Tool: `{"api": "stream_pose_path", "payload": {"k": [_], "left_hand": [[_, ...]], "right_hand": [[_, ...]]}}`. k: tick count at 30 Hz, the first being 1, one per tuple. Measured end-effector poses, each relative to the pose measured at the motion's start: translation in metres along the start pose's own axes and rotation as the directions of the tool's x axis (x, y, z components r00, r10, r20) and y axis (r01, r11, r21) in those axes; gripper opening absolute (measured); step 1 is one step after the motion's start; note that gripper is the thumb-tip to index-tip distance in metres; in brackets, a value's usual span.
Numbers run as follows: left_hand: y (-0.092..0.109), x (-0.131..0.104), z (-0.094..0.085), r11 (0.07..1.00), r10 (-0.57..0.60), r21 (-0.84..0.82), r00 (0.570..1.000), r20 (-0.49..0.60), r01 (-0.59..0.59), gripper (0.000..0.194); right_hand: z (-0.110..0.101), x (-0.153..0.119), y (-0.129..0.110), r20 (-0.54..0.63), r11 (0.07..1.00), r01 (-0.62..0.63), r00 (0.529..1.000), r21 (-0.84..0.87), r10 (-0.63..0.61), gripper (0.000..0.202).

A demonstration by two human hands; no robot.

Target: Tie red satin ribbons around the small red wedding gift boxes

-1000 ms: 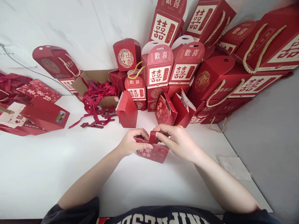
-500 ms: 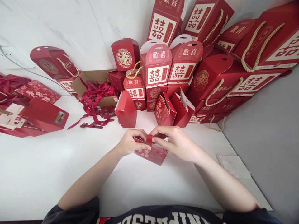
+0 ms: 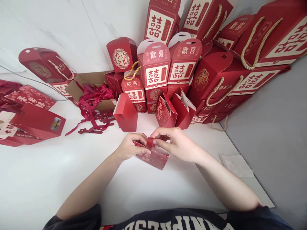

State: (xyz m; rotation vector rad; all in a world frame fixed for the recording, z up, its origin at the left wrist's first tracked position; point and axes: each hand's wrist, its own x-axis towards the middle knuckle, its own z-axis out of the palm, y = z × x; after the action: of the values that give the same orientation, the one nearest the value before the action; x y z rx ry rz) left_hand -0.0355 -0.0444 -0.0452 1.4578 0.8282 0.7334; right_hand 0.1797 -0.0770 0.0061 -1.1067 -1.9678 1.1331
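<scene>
A small patterned red gift box (image 3: 153,158) is tilted in front of me over the white table (image 3: 96,179). My left hand (image 3: 134,146) grips its upper left edge, thumb on the front panel. A red ribbon (image 3: 150,143) forms a loop standing up at the box's top edge. My right hand (image 3: 174,142) pinches this ribbon between thumb and fingers, just right of my left hand. The ribbon's lower part is hidden behind the box and fingers.
Behind the hands stand a plain red box (image 3: 126,113), a patterned open box (image 3: 166,111) and another open box (image 3: 184,110). A cardboard carton (image 3: 90,78) holds red ribbons. Stacked gift boxes (image 3: 155,76) line the wall. More red boxes (image 3: 38,119) lie at left.
The view has shifted slightly, so the background boxes appear further left. Both hands keep their grips, and the ribbon loop leans a little more.
</scene>
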Motion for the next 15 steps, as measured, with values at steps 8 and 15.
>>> {"api": "stream_pose_path", "payload": {"k": [8, 15], "left_hand": [[-0.0007, 0.0012, -0.0014, 1.0, 0.006, -0.012, 1.0, 0.018, -0.005, 0.025], [-0.0018, 0.001, -0.0015, 0.999, 0.005, -0.05, 1.0, 0.019, -0.004, 0.021]], "right_hand": [[0.0019, 0.0003, 0.0, 0.007, 0.999, 0.033, 0.999, 0.03, -0.033, 0.013], [0.0031, 0.0001, -0.002, -0.024, 0.997, 0.076, 0.997, 0.018, -0.076, 0.015]]}}
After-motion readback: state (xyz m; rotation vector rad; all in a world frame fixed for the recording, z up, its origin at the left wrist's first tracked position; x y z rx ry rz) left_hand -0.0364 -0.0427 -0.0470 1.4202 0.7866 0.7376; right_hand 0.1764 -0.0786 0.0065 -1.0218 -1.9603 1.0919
